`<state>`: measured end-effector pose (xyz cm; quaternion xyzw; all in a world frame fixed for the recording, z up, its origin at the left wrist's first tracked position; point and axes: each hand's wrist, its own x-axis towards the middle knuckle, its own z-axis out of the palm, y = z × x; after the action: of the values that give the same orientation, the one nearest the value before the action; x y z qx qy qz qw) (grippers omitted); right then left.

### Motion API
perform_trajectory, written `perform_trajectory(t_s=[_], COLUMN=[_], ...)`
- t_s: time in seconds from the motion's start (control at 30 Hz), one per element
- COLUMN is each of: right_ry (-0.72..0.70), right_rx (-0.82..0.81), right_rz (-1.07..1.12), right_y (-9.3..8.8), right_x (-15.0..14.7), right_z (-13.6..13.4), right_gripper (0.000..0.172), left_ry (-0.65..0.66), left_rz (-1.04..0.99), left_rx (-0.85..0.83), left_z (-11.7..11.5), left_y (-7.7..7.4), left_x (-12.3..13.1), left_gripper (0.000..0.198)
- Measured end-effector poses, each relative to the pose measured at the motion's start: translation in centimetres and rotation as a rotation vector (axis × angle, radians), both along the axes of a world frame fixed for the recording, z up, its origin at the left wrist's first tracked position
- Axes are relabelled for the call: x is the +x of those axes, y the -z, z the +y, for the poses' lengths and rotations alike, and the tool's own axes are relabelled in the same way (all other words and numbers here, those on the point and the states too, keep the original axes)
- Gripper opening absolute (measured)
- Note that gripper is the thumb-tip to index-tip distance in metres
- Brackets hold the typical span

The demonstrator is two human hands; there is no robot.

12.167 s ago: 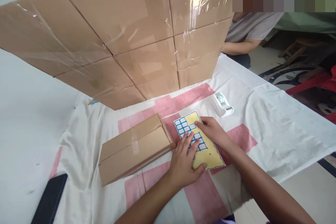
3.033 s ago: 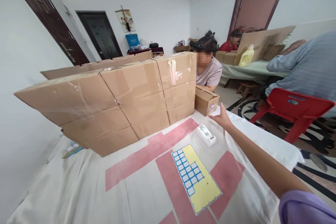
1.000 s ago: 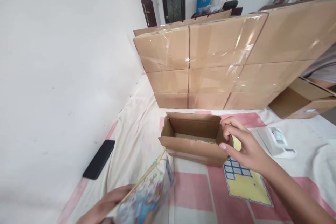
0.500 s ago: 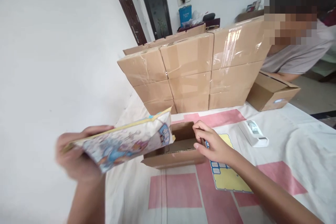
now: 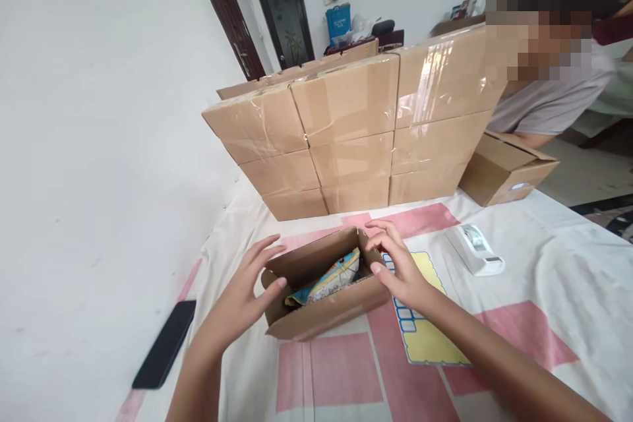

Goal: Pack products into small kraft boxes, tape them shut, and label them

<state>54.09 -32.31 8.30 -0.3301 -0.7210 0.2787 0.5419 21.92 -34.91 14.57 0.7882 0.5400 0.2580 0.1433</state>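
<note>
An open cardboard box stands on the white and pink cloth in front of me. A colourful printed packet lies inside it. My left hand rests at the box's left end, fingers spread, the thumb against the end flap. My right hand is at the right end, fingers curled over the flap there. A yellow sticker sheet with blue-edged labels lies just right of the box, partly under my right wrist.
A wall of taped cardboard boxes stands behind. A white tape dispenser and another carton sit to the right, near a seated person. A black phone lies at the left, by the wall.
My left hand has let the colourful packet go into the box and moved to the box's left end. My right hand stays at the right flap.
</note>
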Motion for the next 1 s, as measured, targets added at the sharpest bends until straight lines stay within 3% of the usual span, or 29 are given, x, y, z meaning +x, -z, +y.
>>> perform_trajectory(t_s=[0.1, 0.17, 0.23, 0.33, 0.4, 0.5, 0.63, 0.73, 0.8, 0.9, 1.0], right_ry=[0.062, 0.05, 0.031, -0.001, -0.038, -0.032, 0.067, 0.054, 0.027, 0.06, 0.115], right_rx=[0.104, 0.166, 0.224, 0.317, 0.331, 0.236, 0.082, 0.028, 0.013, 0.147, 0.328], right_rz=[0.107, 0.104, 0.073, 0.009, -0.043, -0.088, -0.105, -0.185, -0.213, -0.217, -0.261], right_y=[1.1, 1.6, 1.8, 2.1, 2.5, 3.1, 2.9, 2.3, 1.9, 1.9, 2.3], right_x=[-0.2, -0.3, -0.4, -0.6, -0.9, -1.3, -1.4, -1.1, -0.7, -0.3, -0.2], right_z=[0.2, 0.3, 0.4, 0.6, 0.5, 0.2, -0.2, 0.2, 0.7, 1.3, 1.6], right_gripper=[0.029, 0.034, 0.037, 0.039, 0.03, 0.022, 0.056, 0.078, 0.082, 0.06, 0.03], left_ry=[-0.205, -0.151, -0.121, -0.053, -0.054, -0.204, -0.37, -0.364, -0.35, -0.32, -0.276], left_rz=[-0.389, -0.587, -0.546, -0.355, -0.345, -0.569, -0.701, -0.683, -0.681, -0.63, -0.333], left_rx=[0.322, 0.419, 0.395, 0.304, 0.254, 0.175, 0.076, -0.001, -0.02, -0.005, 0.085], left_z=[-2.1, -3.5, -4.7, -5.7, -5.7, -5.2, -3.9, -2.9, -2.5, -2.7, -3.3], left_y=[4.4, 7.9, 10.7, 12.5, 12.5, 11.7, 10.5, 9.8, 9.6, 9.4, 8.7], left_x=[0.1, 0.5, 0.9, 1.5, 2.1, 3.2, 4.4, 4.9, 5.0, 4.8, 4.4], left_gripper=[0.035, 0.054, 0.072, 0.074, 0.058, 0.044, 0.064, 0.074, 0.077, 0.071, 0.052])
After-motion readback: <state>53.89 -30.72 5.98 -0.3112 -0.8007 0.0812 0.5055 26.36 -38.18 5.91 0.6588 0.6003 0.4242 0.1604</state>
